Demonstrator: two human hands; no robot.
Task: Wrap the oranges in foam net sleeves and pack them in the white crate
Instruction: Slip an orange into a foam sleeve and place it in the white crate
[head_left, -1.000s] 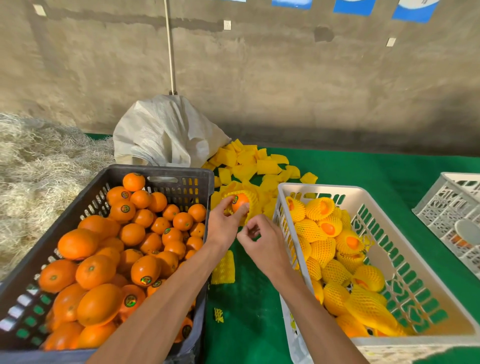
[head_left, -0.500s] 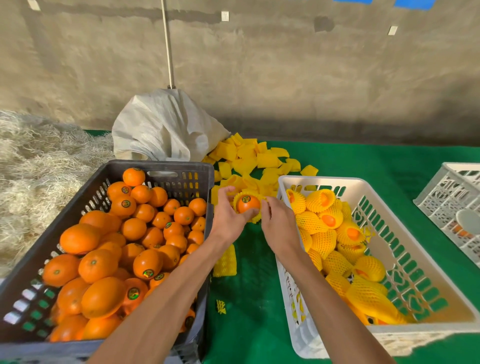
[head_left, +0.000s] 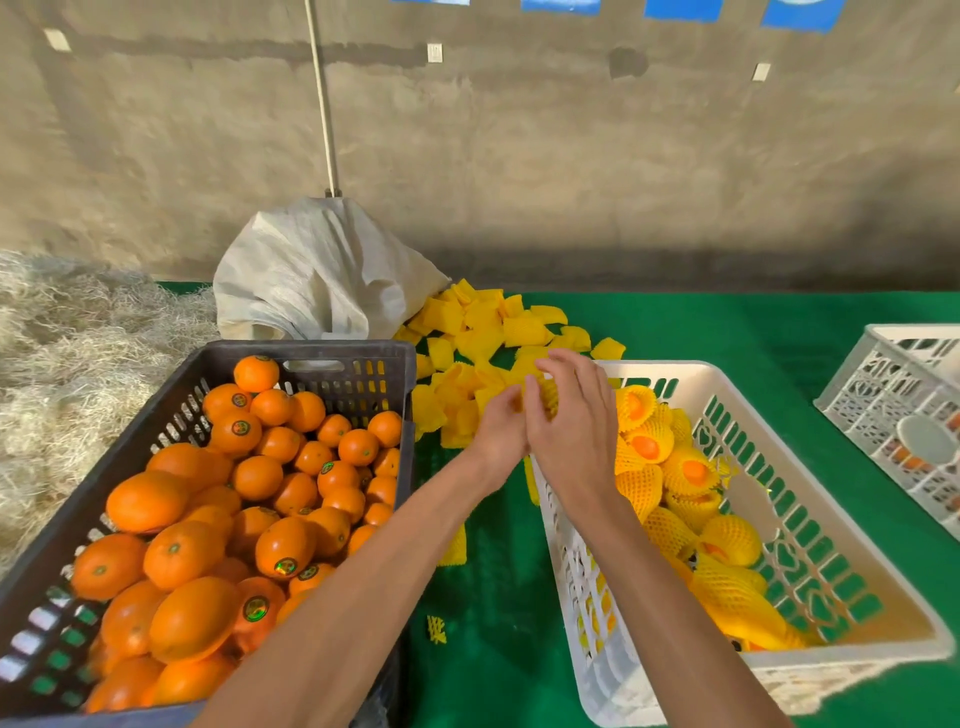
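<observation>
The right hand (head_left: 574, 426) and left hand (head_left: 500, 432) press together, both gripping one foam net sleeve (head_left: 546, 397) with an orange hidden inside. The white crate (head_left: 810, 525) of wrapped fruit lies just right; the dark crate (head_left: 358, 358) of bare oranges (head_left: 260, 478) sits left.

Upper left, a crumpled white woven sack (head_left: 317, 275) slumps against the rough concrete wall (head_left: 571, 156), a pale pole (head_left: 322, 104) rising behind it. Far left, a heap of dry straw (head_left: 67, 364). Green cloth covers the tabletop (head_left: 727, 332). Along the top edge, blue patches (head_left: 680, 8) on the wall.
</observation>
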